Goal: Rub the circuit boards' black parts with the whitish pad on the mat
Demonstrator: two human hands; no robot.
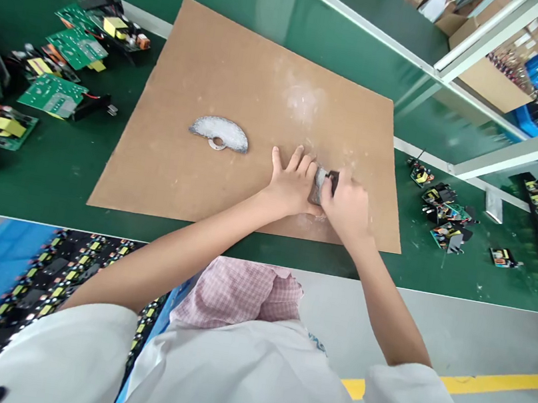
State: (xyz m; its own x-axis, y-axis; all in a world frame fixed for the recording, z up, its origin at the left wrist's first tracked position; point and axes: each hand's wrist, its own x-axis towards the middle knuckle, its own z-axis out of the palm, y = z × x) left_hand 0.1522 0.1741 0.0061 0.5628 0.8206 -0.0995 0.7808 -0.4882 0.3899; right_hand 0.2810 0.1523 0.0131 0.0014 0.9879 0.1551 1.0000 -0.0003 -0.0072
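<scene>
Well, across our green workbench [37,194] lies a brown cardboard sheet [268,73], seemingly there to catch white dust; a white-crusted half-disc [219,132] sits mid-sheet. Near its lower right edge, our spread left hand [292,185] braces a dusty dark block [319,185] while our right hand [344,206] clasps it firmly.

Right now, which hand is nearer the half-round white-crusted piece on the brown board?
The left hand is nearer the half-round piece, on its right, apart from it; the right hand lies farther right.
</scene>
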